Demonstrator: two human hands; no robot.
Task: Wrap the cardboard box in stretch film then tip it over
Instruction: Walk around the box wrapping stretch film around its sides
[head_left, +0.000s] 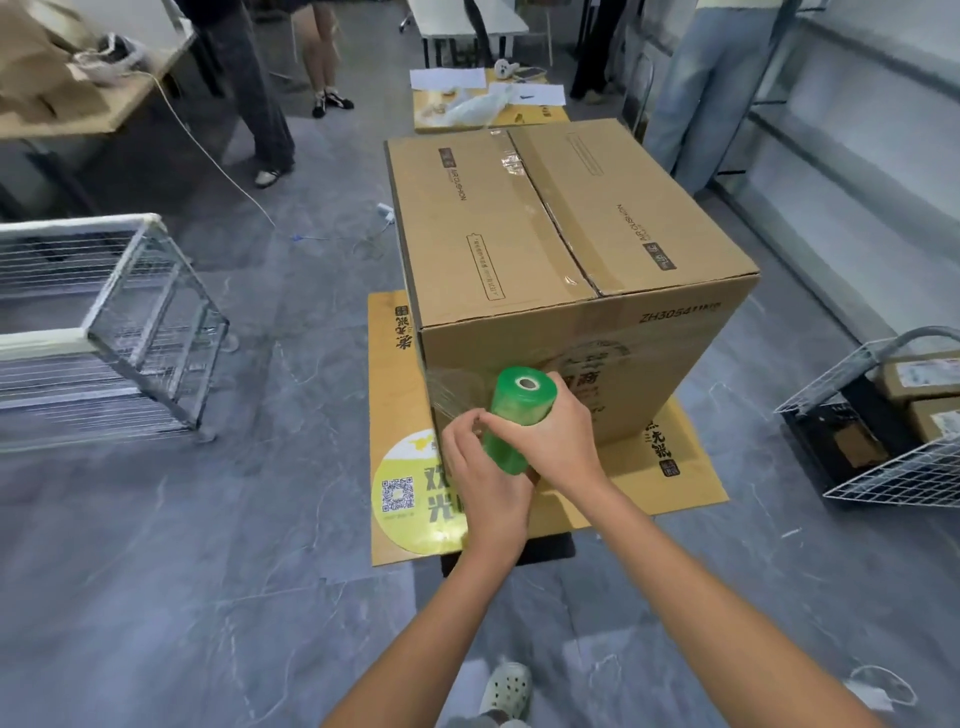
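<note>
A sealed box (545, 223) stands upright on the far half of a flattened cardboard sheet (395, 395) on the floor. At the box's near left corner, the right hand (563, 441) wraps around a green film roll (519, 410) while the left hand (480, 467) pinches the clear film (452, 395) stretched to that corner.

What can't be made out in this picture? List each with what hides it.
Head view throughout.
- cardboard box: far sides, behind its own bulk.
- film roll: lower end, covered by left hand and right hand.
- stretch film: edge too transparent to trace.
- wire basket: cut by the right edge.
</note>
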